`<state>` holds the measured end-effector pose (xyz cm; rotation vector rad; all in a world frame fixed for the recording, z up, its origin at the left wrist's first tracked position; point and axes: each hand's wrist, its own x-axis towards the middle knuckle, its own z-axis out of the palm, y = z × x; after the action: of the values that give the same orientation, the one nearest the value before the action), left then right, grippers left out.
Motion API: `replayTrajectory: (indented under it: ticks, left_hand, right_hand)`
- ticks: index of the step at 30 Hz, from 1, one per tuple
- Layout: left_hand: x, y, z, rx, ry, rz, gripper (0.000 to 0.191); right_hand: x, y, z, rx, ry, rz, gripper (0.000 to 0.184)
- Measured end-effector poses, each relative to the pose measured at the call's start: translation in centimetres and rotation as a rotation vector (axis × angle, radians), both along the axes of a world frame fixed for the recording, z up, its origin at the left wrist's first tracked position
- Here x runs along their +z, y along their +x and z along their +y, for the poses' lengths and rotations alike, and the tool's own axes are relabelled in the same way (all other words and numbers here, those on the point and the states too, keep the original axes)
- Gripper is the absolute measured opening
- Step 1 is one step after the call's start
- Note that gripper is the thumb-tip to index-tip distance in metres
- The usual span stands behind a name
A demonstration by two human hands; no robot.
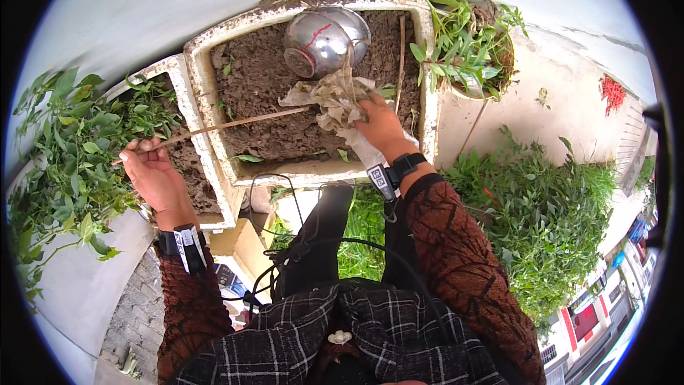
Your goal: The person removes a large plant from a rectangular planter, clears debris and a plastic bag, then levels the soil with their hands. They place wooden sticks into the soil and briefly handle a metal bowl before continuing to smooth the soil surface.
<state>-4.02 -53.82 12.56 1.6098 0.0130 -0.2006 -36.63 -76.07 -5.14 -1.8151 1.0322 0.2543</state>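
Note:
My left hand (155, 174), at the left over the smaller soil box, holds one end of a thin wooden stick (235, 123). The stick reaches across a white foam planter box (215, 144) filled with dark soil (256, 69). My right hand (380, 124) grips a crumpled, dirt-stained plastic sheet (342, 96) above the soil; the fingertips are partly hidden in its folds. Behind the sheet, a shiny metal bowl (320, 43) with a red mark lies tilted on the soil. A second stick (401, 59) lies along the right side of the box.
Leafy plants (80, 139) crowd the left edge beside the smaller foam box (184, 96). A potted plant (475, 53) stands right of the large box, against the wall. Red peppers or similar (612, 94) lie at far right. Black cables (299, 248) hang before my legs, near a cardboard box (248, 248).

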Motion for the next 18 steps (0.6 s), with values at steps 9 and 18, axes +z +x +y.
replayTrajectory:
  ticks: [9,18]
  left_hand:
    - [-0.9,-2.9,-3.0,-0.008,0.011,0.026,0.034]
    - [-2.2,-6.5,-7.6,-0.137,-0.018,0.102,0.038]
  right_hand:
    - [7.6,-12.3,-4.8,-0.347,-0.059,-0.431,0.050]
    - [5.3,-20.4,-18.0,-1.134,-0.120,-0.556,0.041]
